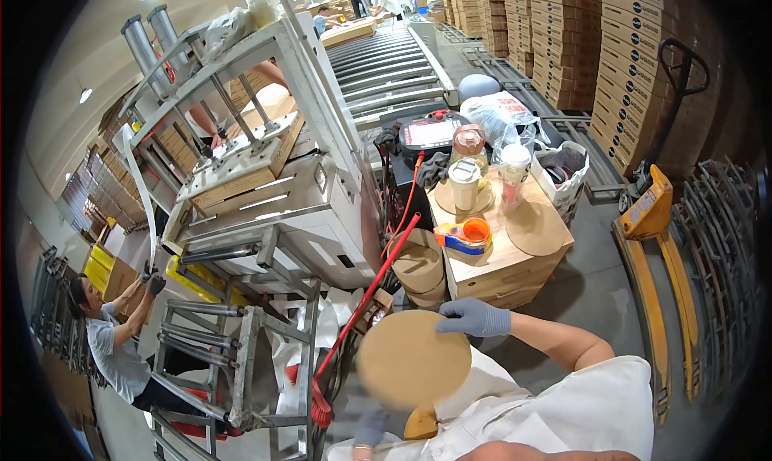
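A round brown cardboard disc (414, 363) hangs in front of me, tilted toward my view and slightly blurred. My right hand (480, 318), in a grey glove, pinches its upper right edge, with the thumb side over the face. Low in the picture, my left hand (371, 429) is gloved too, smeared by motion and partly behind the disc's lower side; its fingers do not show clearly. A yellow-brown object (420, 423) of unclear kind lies close by, against my white clothing.
Ahead, a wooden box (490, 276) bears cups, a tape dispenser (470, 234) and another cardboard disc (535, 228). A red-handled broom (366, 300) leans beside a roller frame (245, 364). A press machine (249, 171) and a co-worker (121, 332) are leftward; a yellow pallet jack (647, 203) stands right.
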